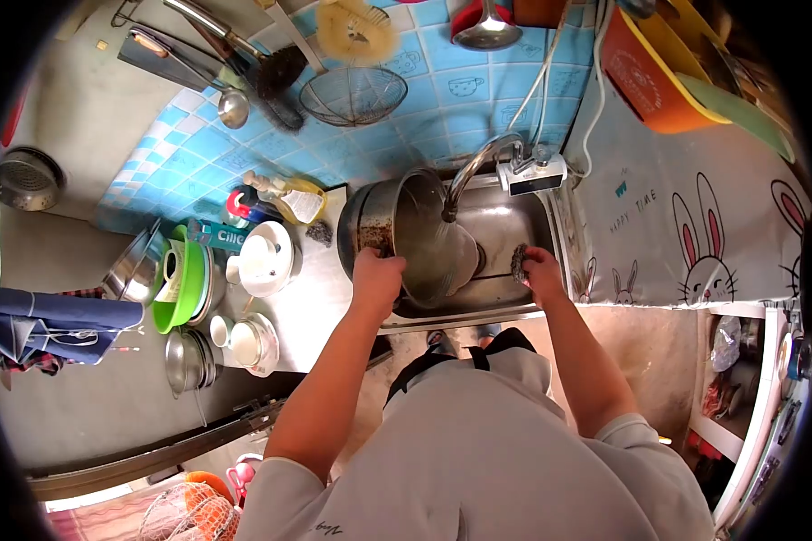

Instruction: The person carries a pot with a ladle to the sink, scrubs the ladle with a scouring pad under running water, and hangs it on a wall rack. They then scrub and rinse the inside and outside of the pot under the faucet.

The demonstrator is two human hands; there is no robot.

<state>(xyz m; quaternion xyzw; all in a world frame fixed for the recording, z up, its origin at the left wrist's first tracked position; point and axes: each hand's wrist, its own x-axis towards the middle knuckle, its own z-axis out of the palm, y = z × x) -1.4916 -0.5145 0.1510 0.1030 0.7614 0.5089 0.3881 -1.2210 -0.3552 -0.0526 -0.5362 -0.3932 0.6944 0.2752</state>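
Observation:
A large metal pot (361, 225) with brown stains is tipped on its side at the left part of the sink (537, 212), its mouth facing right. My left hand (377, 281) is closed on the pot's near edge. Over the right part of the basin, my right hand (543, 273) pinches a dark scrubber (520, 263). The curved faucet (465, 171) hangs over the pot's mouth. A pale round dish (465, 257) lies partly behind the pot's rim, in the basin.
Left of the sink stand stacked white bowls (266, 257), a green basin (182, 279) and bottles (299, 203). A wire strainer (353, 96) and ladles hang above. At the right is a counter with a rabbit-print cover (663, 216) and an orange container (650, 81).

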